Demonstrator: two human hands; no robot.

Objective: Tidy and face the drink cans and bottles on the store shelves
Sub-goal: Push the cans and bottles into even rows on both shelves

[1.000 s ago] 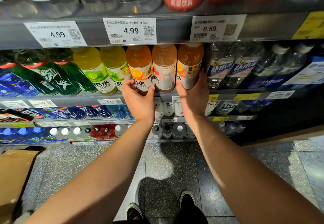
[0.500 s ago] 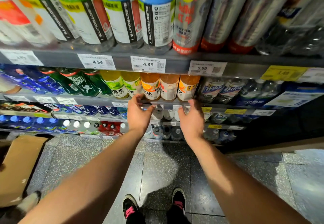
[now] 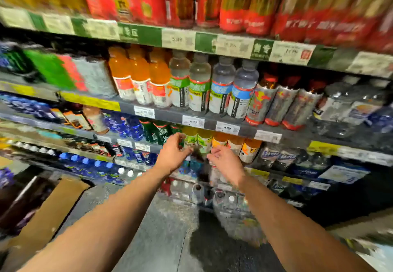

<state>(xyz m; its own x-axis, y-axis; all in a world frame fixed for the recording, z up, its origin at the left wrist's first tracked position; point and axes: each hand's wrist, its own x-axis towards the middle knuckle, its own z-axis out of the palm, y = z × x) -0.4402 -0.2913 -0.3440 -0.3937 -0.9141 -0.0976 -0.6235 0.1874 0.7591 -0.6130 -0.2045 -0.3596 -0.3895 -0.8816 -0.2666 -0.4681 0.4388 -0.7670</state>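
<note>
Both hands off the orange bottles (image 3: 247, 148) now: left hand (image 3: 173, 154) and right hand (image 3: 225, 162) loosely curled, empty, right at 3 o'clock of left.

One head-worn camera looks forward and slightly down at the drink shelves (image 3: 212, 120), close enough that both forearms reach into the picture from its lower edge. The shelves run higher on the left, and the floor (image 3: 165, 229) shows below them.

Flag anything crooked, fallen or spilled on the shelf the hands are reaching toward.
Nothing stands out. The yellow-green bottles and orange bottles stand upright in a row behind the left hand and right hand. No spill shows, though motion blur hides fine detail.
</note>
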